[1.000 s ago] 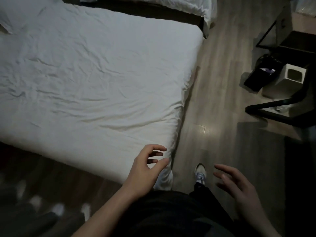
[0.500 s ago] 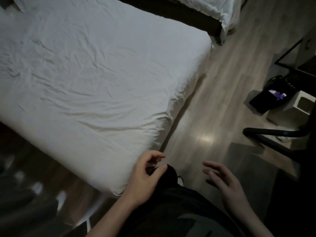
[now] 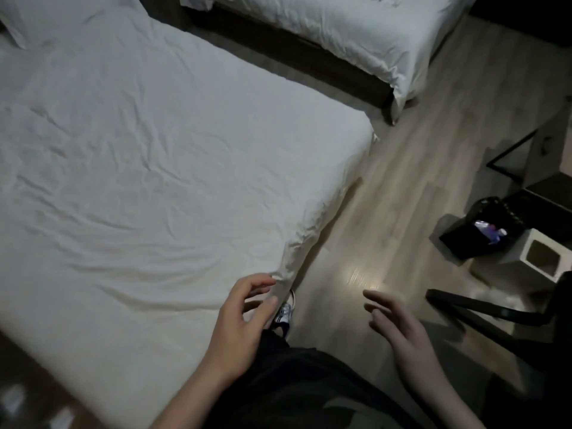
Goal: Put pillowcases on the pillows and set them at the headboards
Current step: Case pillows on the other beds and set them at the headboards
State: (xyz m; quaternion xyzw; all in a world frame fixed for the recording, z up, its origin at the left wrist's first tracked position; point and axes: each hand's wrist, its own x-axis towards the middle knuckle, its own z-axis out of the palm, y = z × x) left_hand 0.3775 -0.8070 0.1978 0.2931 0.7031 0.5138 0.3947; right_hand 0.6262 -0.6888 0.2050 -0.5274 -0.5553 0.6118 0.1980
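Note:
A bed (image 3: 148, 168) with a wrinkled white sheet fills the left of the view. A white pillow (image 3: 62, 23) lies at its far left top corner, partly cut off by the frame. My left hand (image 3: 238, 329) hovers over the bed's near right corner with fingers loosely curled, holding nothing. My right hand (image 3: 399, 329) hangs over the wooden floor to the right of the bed, fingers relaxed and empty. A second bed (image 3: 340, 29) with white bedding stands at the top.
A wooden floor aisle (image 3: 387, 212) runs between the beds and the furniture on the right. A black bin (image 3: 473, 233) and a white square bin (image 3: 541, 261) stand at the right. A dark chair base (image 3: 483, 308) lies near my right hand. My shoe (image 3: 284, 311) shows by the bed corner.
The view has swung so that more of the second bed and the pillow show. Both hands stay empty and in much the same pose.

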